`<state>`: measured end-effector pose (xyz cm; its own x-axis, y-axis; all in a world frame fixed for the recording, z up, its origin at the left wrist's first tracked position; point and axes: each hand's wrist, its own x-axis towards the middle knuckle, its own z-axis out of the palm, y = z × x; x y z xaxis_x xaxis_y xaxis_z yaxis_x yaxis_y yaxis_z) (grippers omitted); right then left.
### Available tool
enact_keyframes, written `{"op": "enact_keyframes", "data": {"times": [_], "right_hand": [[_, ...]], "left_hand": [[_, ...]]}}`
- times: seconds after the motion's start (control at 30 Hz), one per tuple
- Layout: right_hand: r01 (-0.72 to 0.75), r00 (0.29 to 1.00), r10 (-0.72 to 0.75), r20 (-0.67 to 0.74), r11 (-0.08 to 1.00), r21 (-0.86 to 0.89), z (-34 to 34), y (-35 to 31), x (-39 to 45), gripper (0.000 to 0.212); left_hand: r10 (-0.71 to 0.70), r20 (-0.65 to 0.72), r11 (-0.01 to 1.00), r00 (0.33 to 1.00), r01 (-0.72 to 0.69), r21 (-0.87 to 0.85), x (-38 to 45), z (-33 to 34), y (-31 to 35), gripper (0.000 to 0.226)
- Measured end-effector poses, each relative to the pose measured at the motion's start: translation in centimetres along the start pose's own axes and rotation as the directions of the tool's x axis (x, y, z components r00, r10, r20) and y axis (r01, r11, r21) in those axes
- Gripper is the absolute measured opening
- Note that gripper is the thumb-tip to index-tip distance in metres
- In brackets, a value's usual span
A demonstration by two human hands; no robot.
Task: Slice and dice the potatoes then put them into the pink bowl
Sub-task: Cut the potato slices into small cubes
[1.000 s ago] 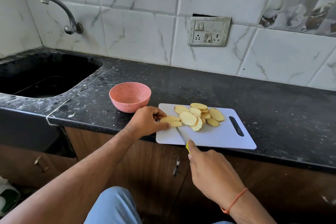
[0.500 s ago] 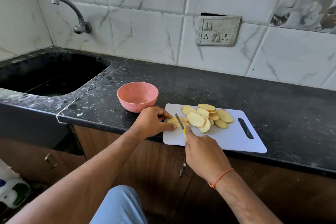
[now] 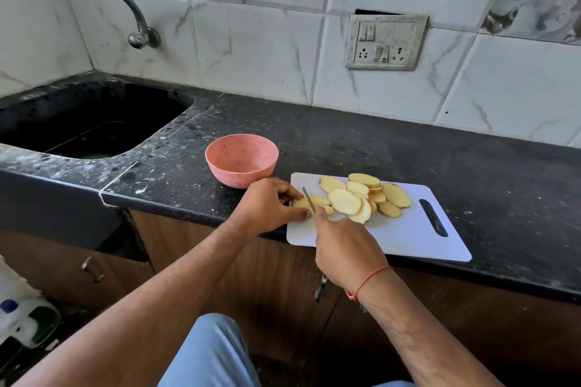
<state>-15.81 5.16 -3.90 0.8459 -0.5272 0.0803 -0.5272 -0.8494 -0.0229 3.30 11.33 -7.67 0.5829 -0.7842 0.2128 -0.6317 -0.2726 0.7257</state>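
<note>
No readable text, label, brand, number or sign anywhere in view. Switch plate on wall: bare switches and sockets, no markings legible. Packaging at lower left edge: coloured patches only, print too blurred to read.

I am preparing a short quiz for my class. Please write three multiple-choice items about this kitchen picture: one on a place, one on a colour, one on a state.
1. Where is the pink bowl?
A. In the sink
B. On the counter, left of the cutting board
C. On the board

2. What colour is the board?
A. White
B. Green
C. Black

3. What is in the bowl?
A. Water
B. Diced potato
C. Nothing

Answers: 1 B, it stands on the black counter beside the board's left end. 2 A, its bare surface is white. 3 C, its inside shows bare.
</note>
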Motion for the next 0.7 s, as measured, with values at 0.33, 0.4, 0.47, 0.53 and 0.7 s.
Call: {"op": "enact_keyframes", "data": {"times": [0.33,0.4,0.47,0.53,0.7], "right_hand": [[0.028,0.999,-0.028,0.029,1.000,-0.004,-0.7,1.2,-6.2,0.062],[0.031,0.998,-0.033,0.050,0.999,0.028,-1.1,1.3,-7.2,0.062],[0.031,0.998,-0.034,0.050,0.997,0.069,-1.7,1.5,-7.8,0.060],[0.029,0.999,-0.032,0.024,0.994,0.101,-2.4,1.5,-8.2,0.058],[0.027,0.997,-0.017,-0.077,0.991,0.133,-3.0,1.7,-6.9,0.055]], "left_hand": [[-0.004,-0.003,1.000,1.000,0.004,0.023,-0.3,-0.1,0.3,0.039],[-0.009,-0.002,1.000,1.000,0.009,0.028,-0.3,0.0,0.4,0.042],[0.001,0.008,0.999,1.000,-0.001,0.050,-0.4,0.1,0.4,0.044],[0.015,0.030,0.998,0.999,-0.017,0.065,-0.7,-0.1,0.4,0.048],[0.010,0.026,0.997,1.000,-0.012,0.070,-0.9,-0.7,0.4,0.046]]}}
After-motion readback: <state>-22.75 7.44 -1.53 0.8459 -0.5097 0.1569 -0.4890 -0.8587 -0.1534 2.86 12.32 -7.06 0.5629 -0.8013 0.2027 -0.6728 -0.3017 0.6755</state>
